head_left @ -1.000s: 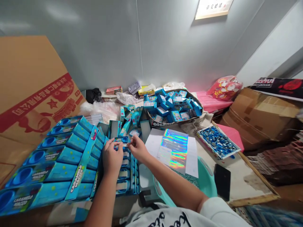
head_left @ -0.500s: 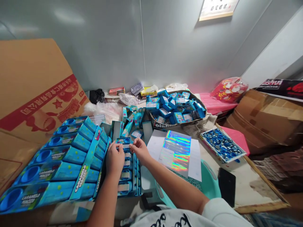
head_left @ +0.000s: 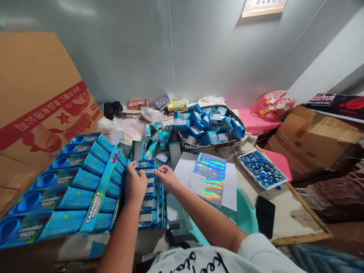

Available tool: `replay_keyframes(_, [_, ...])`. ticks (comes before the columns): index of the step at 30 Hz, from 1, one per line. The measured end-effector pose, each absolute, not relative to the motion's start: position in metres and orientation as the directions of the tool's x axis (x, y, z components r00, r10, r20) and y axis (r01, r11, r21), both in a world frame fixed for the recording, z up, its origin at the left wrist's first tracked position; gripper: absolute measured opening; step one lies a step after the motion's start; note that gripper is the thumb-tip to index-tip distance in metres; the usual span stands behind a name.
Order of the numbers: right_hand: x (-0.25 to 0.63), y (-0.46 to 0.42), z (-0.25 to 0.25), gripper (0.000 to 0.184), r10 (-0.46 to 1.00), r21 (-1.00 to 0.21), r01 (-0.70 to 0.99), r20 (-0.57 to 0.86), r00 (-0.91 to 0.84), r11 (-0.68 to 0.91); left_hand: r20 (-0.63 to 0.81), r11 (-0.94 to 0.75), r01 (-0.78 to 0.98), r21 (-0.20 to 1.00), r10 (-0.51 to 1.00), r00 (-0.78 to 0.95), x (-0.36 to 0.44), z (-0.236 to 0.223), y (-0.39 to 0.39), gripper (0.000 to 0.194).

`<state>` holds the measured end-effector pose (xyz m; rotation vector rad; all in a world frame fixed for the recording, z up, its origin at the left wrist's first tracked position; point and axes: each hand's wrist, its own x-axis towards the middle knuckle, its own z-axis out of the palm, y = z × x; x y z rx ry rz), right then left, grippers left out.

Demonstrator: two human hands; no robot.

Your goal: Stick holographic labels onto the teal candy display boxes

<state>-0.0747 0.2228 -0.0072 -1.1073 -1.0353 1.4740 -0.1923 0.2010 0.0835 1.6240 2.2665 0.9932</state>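
My left hand (head_left: 134, 184) and my right hand (head_left: 167, 176) meet over a row of small blue packets (head_left: 148, 197) standing in a display tray at the table's near edge. Both hands pinch the top of the farthest packet (head_left: 147, 167) in that row, fingers curled on its two ends. To the left lies a stack of long blue "Caramelo Macizo" cartons (head_left: 65, 189). A holographic sticker sheet (head_left: 209, 176) on white paper lies just right of my right hand.
A cardboard tray heaped with small blue boxes (head_left: 209, 127) sits further back, loose blue packets (head_left: 156, 140) in front of it. A tray of blue round caps (head_left: 261, 168) and a black phone (head_left: 265, 216) lie to the right. Large brown cartons (head_left: 36, 102) flank both sides.
Both hands have stayed on the far packet of the row, shifting only slightly. The camera has tilted a little.
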Motion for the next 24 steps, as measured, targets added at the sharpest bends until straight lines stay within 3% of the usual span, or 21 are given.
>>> replay_keyframes(6, [0.01,0.185,-0.026,0.014,0.976,-0.969,0.233,-0.028,0.214,-0.079,0.224,0.142,0.773,0.619,0.911,-0.347,-0.185,0.089,0.196,0.047])
replay_keyframes(9, [0.095,0.156,-0.029,0.032,0.878,-0.871,0.439,0.018,0.479,-0.222,0.246,0.082,0.83,0.551,0.935,-0.255,-0.185,0.086,0.198,0.061])
replay_keyframes(11, [0.141,0.139,-0.034,0.053,0.799,-0.773,0.509,0.006,0.602,-0.378,0.261,0.048,0.863,0.502,0.943,-0.204,-0.185,0.083,0.2,0.06])
replay_keyframes(14, [0.175,0.125,-0.046,0.077,0.785,-0.646,0.57,-0.075,0.615,-0.509,0.263,0.041,0.842,0.538,0.941,-0.213,-0.184,0.081,0.201,0.054])
replay_keyframes(17, [0.173,0.124,-0.056,0.084,0.832,-0.487,0.698,-0.121,0.541,-0.525,0.234,0.087,0.81,0.58,0.935,-0.268,-0.186,0.08,0.203,0.059])
replay_keyframes(19, [0.168,0.123,-0.057,0.084,0.849,-0.409,0.753,-0.126,0.514,-0.516,0.227,0.102,0.811,0.576,0.933,-0.278,-0.188,0.081,0.202,0.06])
replay_keyframes(21, [0.166,0.123,-0.054,0.078,0.851,-0.41,0.754,-0.13,0.509,-0.514,0.269,0.058,0.825,0.562,0.931,-0.248,-0.188,0.085,0.196,0.057])
replay_keyframes(24, [0.171,0.133,-0.048,0.066,0.845,-0.445,0.731,-0.13,0.519,-0.518,0.471,-0.135,0.851,0.507,0.87,-0.143,-0.191,0.1,0.188,0.044])
